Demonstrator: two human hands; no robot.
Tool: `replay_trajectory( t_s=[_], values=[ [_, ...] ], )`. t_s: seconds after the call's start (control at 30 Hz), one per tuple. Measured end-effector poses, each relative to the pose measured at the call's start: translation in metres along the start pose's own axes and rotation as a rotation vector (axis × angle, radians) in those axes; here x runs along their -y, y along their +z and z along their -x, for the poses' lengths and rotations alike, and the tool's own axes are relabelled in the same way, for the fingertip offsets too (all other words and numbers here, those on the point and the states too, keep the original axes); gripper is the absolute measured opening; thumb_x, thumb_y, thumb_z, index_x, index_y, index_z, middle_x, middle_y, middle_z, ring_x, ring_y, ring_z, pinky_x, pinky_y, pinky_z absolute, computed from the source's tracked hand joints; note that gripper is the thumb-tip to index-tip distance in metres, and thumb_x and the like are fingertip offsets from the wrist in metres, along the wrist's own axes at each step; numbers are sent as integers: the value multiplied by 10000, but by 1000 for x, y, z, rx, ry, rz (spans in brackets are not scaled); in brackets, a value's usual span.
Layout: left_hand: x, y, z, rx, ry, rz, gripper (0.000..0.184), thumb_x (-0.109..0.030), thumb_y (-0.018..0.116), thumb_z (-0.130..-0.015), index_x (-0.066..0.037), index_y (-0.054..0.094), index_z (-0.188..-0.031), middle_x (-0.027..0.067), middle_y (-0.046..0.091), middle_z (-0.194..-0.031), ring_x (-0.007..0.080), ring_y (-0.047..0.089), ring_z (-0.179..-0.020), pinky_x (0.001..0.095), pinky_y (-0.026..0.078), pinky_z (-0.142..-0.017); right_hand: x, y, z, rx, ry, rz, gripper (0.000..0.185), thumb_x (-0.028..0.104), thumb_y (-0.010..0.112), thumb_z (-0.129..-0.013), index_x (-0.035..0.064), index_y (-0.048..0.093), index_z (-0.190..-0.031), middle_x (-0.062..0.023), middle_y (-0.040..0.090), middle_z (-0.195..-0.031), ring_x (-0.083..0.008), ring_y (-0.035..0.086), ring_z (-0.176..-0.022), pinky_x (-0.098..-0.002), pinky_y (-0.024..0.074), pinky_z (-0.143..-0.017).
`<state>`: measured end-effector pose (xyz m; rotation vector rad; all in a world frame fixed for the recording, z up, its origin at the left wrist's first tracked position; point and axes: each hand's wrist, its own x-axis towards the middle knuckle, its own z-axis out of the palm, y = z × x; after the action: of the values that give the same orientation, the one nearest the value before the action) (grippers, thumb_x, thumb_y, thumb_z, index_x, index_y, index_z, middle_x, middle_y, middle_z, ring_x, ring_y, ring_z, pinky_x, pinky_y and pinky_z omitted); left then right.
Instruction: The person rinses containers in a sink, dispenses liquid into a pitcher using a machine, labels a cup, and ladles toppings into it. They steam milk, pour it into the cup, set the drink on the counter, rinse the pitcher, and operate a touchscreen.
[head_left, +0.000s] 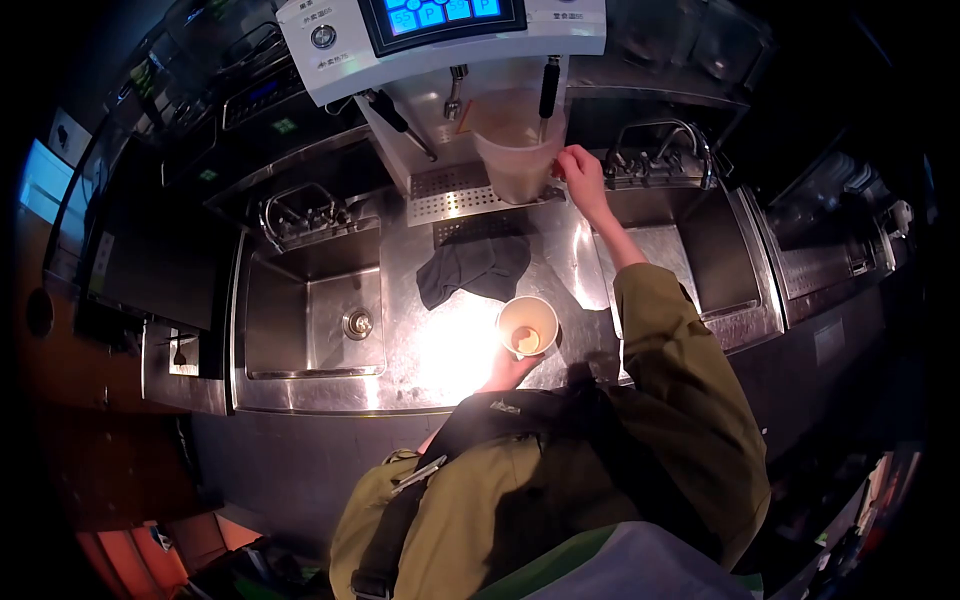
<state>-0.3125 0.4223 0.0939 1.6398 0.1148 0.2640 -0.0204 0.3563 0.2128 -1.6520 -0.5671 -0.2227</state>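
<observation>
A paper cup (528, 327) with a little something pale at its bottom is in my left hand (508, 370), whose fingers wrap round its lower side. My right hand (580, 170) is closed at the right side of a large translucent pitcher (518, 160), where its handle would be; the fingertips are partly hidden. The pitcher stands on the perforated drip tray (440, 205) below the machine, with a black-handled steam wand (549, 90) reaching into it. A dark cloth (475, 268) lies crumpled on the steel counter between tray and cup.
The white machine (350, 65) with a lit screen stands at the back, a second black-handled wand (398, 118) on its left. Steel sinks with taps lie at left (315, 325) and right (720, 250). The steel counter (400, 385) has a front edge near my body.
</observation>
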Motion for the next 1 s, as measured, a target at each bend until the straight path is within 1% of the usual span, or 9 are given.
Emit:
replay_trajectory(
  t_s=[0.1,0.2,0.23,0.33,0.4,0.6,0.73,0.8,1.0],
  values=[
    [6,-1,-1,10,1,-11,630,-133,721,-661,-4,369,-1168,126,483,-1099,235,470,-1039,338,380,-871,1,7,6,-9,71,-24,257,176,441,-840,-8,491,-668,-27,480,-546,-96,449,-517,-241,351,-482],
    [5,-2,-1,16,-6,-44,628,-130,718,-665,2,368,-1169,126,485,-1096,233,471,-1036,336,376,-876,3,10,7,-81,25,53,251,198,468,-804,-19,498,-683,-151,492,-551,-185,486,-511,-327,368,-499],
    [2,-3,-1,17,-7,-57,626,-129,717,-666,5,367,-1168,126,486,-1093,231,472,-1034,335,374,-877,3,10,7,-91,10,67,252,200,467,-804,-22,494,-687,-160,482,-554,-193,478,-504,-330,365,-497],
    [-3,-1,-2,-46,51,-51,542,-145,703,-653,-11,444,-1110,103,539,-1026,199,533,-958,301,419,-807,5,11,8,-120,-37,92,254,202,465,-806,-26,487,-696,-183,458,-562,-215,454,-488,-337,356,-492],
    [-13,0,-2,-39,22,-27,526,-148,703,-654,-11,457,-1099,104,545,-1018,200,538,-948,303,422,-801,9,11,10,-133,-64,94,249,200,464,-807,-25,485,-700,-190,450,-567,-226,435,-484,-340,352,-490],
    [-15,0,-2,-17,2,-28,507,-137,698,-653,-13,470,-1088,99,553,-1007,199,544,-938,302,426,-792,0,10,13,-109,-47,62,275,219,460,-825,-15,465,-680,-156,432,-536,-210,415,-485,-330,338,-484],
    [-14,-1,-3,-17,-2,-22,499,-124,699,-648,-15,475,-1080,96,557,-999,196,546,-935,298,426,-794,-3,10,12,-88,-42,8,320,246,455,-844,-5,439,-647,-121,412,-516,-180,395,-482,-312,329,-479],
    [-16,-1,-3,1,-39,-4,497,-117,701,-645,-16,478,-1077,94,558,-999,194,546,-935,297,425,-797,-3,10,12,-82,-32,-7,335,255,452,-850,-1,431,-636,-105,407,-511,-161,389,-485,-304,325,-477],
    [-24,-2,-5,31,-62,14,497,-112,705,-642,-17,481,-1075,87,559,-1000,189,547,-933,295,425,-799,-5,8,11,-50,-5,-70,347,270,458,-854,13,433,-622,-51,407,-505,-114,386,-500,-274,320,-474]
  ],
)
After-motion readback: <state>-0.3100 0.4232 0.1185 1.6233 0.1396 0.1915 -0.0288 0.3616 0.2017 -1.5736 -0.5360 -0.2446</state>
